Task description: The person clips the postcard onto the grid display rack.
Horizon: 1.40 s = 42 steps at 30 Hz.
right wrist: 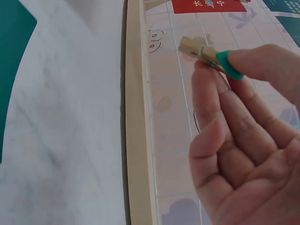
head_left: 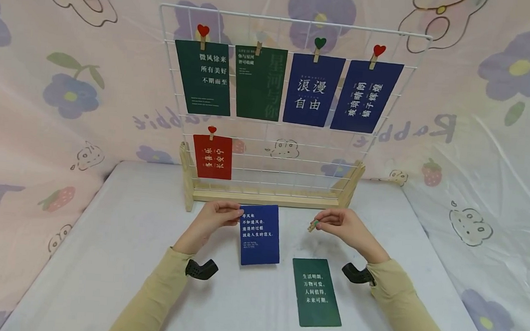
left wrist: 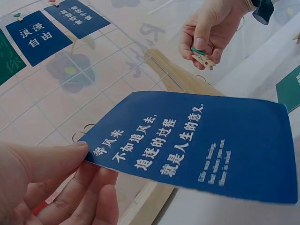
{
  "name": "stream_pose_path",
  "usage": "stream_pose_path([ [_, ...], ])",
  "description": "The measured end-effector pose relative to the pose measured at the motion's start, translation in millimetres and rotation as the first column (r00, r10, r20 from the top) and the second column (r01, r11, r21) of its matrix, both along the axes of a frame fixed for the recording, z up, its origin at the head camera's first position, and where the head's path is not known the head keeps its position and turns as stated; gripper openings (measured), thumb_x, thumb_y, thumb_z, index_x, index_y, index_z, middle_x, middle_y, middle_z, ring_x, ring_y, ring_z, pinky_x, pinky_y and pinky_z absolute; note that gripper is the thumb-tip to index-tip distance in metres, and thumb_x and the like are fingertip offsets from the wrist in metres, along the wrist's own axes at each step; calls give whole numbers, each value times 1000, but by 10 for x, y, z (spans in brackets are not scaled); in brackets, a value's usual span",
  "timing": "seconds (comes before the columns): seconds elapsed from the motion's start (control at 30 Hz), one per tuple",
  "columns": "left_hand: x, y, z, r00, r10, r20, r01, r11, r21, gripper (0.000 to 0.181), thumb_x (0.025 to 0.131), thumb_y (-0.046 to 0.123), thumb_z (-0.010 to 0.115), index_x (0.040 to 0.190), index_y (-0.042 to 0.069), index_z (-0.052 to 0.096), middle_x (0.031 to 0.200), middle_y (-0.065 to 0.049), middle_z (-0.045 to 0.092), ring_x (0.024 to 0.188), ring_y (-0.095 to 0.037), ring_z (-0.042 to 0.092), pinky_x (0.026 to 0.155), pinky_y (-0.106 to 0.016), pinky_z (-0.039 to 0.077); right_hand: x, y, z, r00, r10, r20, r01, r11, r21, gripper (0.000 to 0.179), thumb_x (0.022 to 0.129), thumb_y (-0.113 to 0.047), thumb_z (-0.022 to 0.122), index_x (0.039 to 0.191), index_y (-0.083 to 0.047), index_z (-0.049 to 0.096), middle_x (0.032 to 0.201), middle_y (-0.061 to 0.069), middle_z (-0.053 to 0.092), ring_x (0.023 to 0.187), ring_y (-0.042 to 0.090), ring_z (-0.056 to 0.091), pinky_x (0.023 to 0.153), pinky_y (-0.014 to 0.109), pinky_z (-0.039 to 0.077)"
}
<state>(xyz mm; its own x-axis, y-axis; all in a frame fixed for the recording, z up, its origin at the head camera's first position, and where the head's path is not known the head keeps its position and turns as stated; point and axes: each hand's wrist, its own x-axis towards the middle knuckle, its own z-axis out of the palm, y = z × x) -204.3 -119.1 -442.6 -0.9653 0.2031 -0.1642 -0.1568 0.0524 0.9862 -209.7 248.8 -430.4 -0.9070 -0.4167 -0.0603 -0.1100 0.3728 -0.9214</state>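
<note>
My left hand (head_left: 212, 220) pinches a blue card (head_left: 260, 240) with white writing by its upper left corner, thumb on the front face. The card is held up over the table, in front of the rack. My right hand (head_left: 344, 227) pinches a small wooden clothespin (right wrist: 201, 50) with a green heart on it between thumb and fingers. Behind both hands stands a white wire grid rack (head_left: 267, 130) on a wooden base (head_left: 272, 200). A green card (head_left: 317, 293) with white writing lies on the table below and between the hands.
Along the grid's upper part hang two green cards (head_left: 206, 90) and two blue cards (head_left: 314, 75), each under a clothespin. A red card (head_left: 213, 158) is clipped lower left. Patterned cloth (head_left: 473, 146) surrounds the white table (head_left: 107, 257).
</note>
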Motion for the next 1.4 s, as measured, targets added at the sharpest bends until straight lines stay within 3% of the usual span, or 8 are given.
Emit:
stream_pose_path([
  [0.23,-62,19,53,999,24,-47,-26,998,-53,25,89,16,70,110,4,67,99,-10,70,91,-23,65,86,-34,54,-96,-137,74,1000,13,-28,-13,1000,-17,29,89,-19,69,111,-1,64,103,14,67,93,24,65,86,46,52],
  [0.47,-114,49,107,996,32,-86,-38,997,-74,25,89,16,70,111,3,67,101,-10,69,97,-32,63,85,-32,54,-194,-323,144,995,10,-101,-10,1000,4,24,90,-17,69,109,-2,66,103,11,66,94,23,64,81,37,54],
  [0.77,-204,54,162,989,71,-129,-83,993,-87,25,89,15,70,110,2,68,101,-10,69,91,-22,65,83,-30,54,-312,-523,261,987,-36,-157,31,999,-36,22,92,-7,65,112,3,64,106,16,66,98,31,61,80,31,52],
  [0.93,-231,52,222,988,90,-129,-101,991,-86,28,90,17,69,113,2,66,104,-12,68,95,-26,65,88,-34,53,-291,-646,422,981,-47,-190,37,998,-57,28,92,-16,67,114,0,65,108,10,67,100,32,61,80,28,52],
  [1.07,-263,62,273,985,111,-129,-123,989,-84,29,90,18,69,114,4,67,105,-11,67,97,-24,64,89,-34,52,-216,-775,625,973,-51,-226,41,998,-46,26,93,-11,64,115,4,64,110,15,66,101,33,60,84,32,51],
  [1.4,-367,108,383,974,136,-182,-151,986,-74,26,90,19,69,111,5,68,104,-10,68,98,-25,63,89,-35,52,-225,-945,777,939,-55,-340,58,998,-3,24,95,-8,61,116,3,65,109,16,67,96,27,62,84,34,51],
])
